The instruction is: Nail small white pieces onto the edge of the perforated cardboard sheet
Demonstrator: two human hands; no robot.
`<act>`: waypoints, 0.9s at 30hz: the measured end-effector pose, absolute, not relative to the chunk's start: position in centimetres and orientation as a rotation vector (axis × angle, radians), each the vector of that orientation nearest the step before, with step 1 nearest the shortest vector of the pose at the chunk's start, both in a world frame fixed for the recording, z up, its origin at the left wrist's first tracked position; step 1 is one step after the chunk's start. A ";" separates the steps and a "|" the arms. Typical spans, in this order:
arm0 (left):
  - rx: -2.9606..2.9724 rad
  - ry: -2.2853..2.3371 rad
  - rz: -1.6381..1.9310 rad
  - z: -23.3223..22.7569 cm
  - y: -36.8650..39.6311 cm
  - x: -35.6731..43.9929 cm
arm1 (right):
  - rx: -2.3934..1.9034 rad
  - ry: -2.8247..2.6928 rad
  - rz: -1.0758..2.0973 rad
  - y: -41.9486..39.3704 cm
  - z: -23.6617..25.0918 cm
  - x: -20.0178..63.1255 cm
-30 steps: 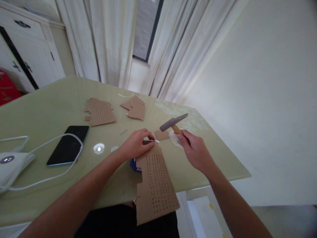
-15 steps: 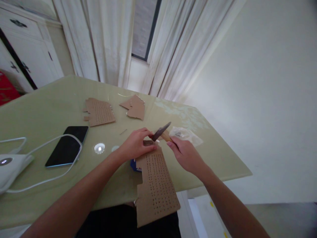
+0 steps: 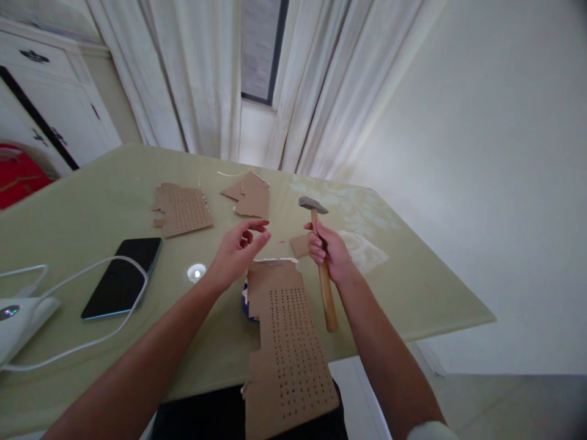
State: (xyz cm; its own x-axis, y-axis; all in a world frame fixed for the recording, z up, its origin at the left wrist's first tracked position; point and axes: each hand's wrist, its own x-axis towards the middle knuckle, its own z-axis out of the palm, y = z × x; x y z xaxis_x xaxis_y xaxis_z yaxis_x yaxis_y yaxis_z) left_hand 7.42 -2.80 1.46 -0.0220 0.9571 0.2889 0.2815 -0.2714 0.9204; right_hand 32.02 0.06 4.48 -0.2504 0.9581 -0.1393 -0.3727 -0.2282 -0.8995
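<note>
In my right hand (image 3: 332, 247) is a hammer (image 3: 326, 287) with a wooden handle and a grey metal head. It is held with the head up, to the right of a long piece of brown cardboard (image 3: 293, 342). Rows of small holes run along that cardboard, which extends past the table's near edge over my lap. A blue object (image 3: 249, 305) shows partly from beneath its left side. My left hand (image 3: 238, 250) hovers by the cardboard's far left corner, fingers curled, thumb and index tips slightly apart. Nothing is visible between them.
On the green table (image 3: 192, 342) lie a punched cardboard piece (image 3: 183, 211), torn cardboard (image 3: 253, 195), a small cardboard scrap (image 3: 299, 245) and a clear plastic bag (image 3: 364, 250). To the left are a black tablet (image 3: 121, 278), a white cable (image 3: 110, 333) and a white device (image 3: 27, 327).
My left hand has come off the cardboard and moved to the left and away from me. The hammer has turned from slanting low over the cardboard's far end to head up, farther right.
</note>
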 end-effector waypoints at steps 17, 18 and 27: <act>2.006 2.021 0.577 -3.7 0.5 1.4 | -0.737 -0.641 1.918 2.0 -1.7 32.1; 1.999 1.994 0.623 -3.5 0.4 1.7 | -0.730 -0.633 1.925 1.9 -1.6 32.0; 1.823 1.462 1.305 1.6 -3.1 6.0 | -0.743 -0.576 1.921 1.7 -1.2 31.4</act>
